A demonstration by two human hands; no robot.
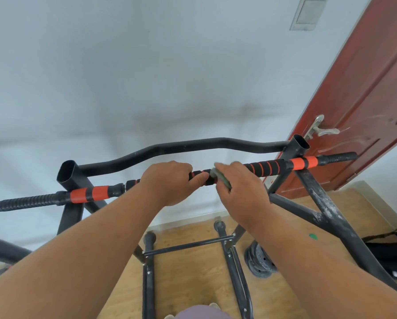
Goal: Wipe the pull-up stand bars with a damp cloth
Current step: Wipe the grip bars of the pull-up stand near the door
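**Both hands up on the front bar, cloth under the right**

Left hand (170, 181) is wrapped over the padded front bar (265, 168), fingers curled over the top and the thumb (198, 178) tucked along the near side, so it grips the foam fully. Just beside it to the right, with a short stretch of black-and-orange foam showing between the two, the right hand (240, 192) holds the cloth (220, 178) against the same bar. The cloth is a folded grey-green wad, and only its edge peeks out at the thumb side of that hand. The right fingers are bent down over cloth and bar; the fingertips are hidden behind the bar, so how tightly they close cannot be told.

Count it up: two hands, one cloth. Beyond the fingers runs one curved black rear bar (188, 146), bare metal, spanning two open-topped uprights (69, 176). The front bar sticks out past both uprights, with a black ribbed end (27, 203) far left of the left hand and another far right of the right hand.

Below the hands, two lower rails (229, 256) joined by a crossbar stand on the wooden floor (188, 272). A stack of grey weight plates (259, 259) lies down to the right, a dark bag (391, 249) further right. A red door (365, 100) with one silver handle (319, 128) stands up right of the fingers.
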